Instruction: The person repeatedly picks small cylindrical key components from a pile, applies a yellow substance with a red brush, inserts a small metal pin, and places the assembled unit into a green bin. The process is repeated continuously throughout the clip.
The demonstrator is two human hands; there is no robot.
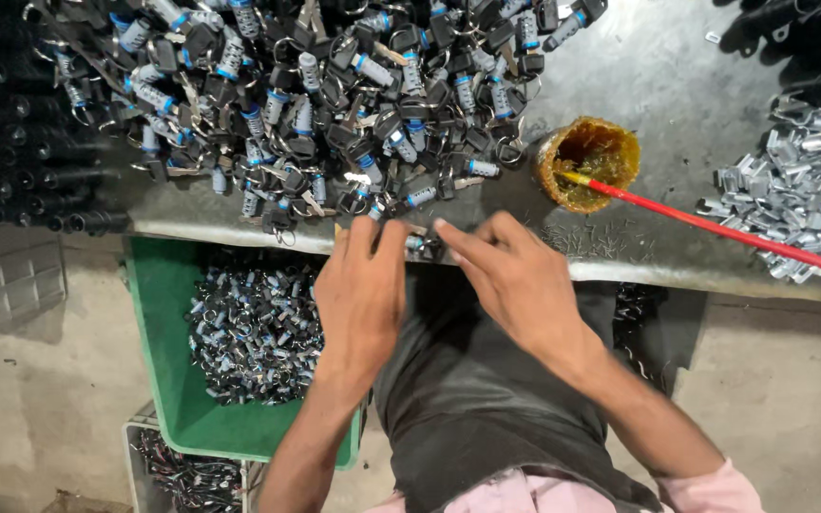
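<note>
My left hand point(361, 290) and my right hand point(513, 277) meet at the near edge of a grey metal workbench point(658, 85). Their fingertips close together around a small lock cylinder with a key point(422, 245), mostly hidden between them. Just beyond the fingers lies a big heap of black-headed keys joined to blue-banded silver lock cylinders point(334, 95), spread over the left half of the bench.
A small pot of yellow-brown grease point(589, 161) stands right of the heap, with a red stick point(715, 228) leaning out of it. Silver metal pieces point(805, 185) pile at the right. A green bin point(159, 313) holding several cylinders sits under the bench edge, a crate point(182, 475) below it.
</note>
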